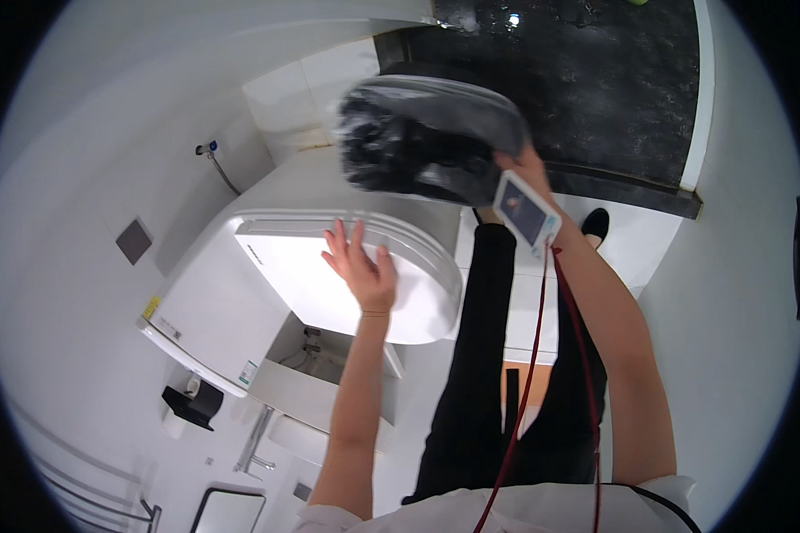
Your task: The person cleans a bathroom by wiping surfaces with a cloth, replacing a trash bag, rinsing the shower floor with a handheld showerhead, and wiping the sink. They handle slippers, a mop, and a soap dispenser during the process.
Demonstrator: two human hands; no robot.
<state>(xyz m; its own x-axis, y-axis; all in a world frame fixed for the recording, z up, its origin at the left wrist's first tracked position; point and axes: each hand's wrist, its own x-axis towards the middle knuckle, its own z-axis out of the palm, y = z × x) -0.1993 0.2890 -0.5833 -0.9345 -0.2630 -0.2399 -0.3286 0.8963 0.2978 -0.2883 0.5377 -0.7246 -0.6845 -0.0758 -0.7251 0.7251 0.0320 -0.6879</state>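
My left hand (365, 276) rests on the white toilet lid (300, 283), fingers spread and holding nothing. The lid appears to be down over the seat, though I cannot tell if it sits fully closed. My right hand (530, 166) grips one end of a dark waste bin (433, 140), apparently lined with a shiny black plastic bag. Motion blurs the bin, and its contents cannot be made out. It is held tilted in front of the toilet, over the edge of the dark floor. A card-like badge (527, 212) on a red lanyard hangs across my right wrist.
Wet-looking dark stone floor (620, 86) lies ahead, bordered by a raised dark sill (627, 190). The toilet tank (217, 306) is at left, near a wall valve with a hose (221, 170). Nearby are a black paper holder (197, 403), a chrome tap (255, 440) and a towel rack (100, 496).
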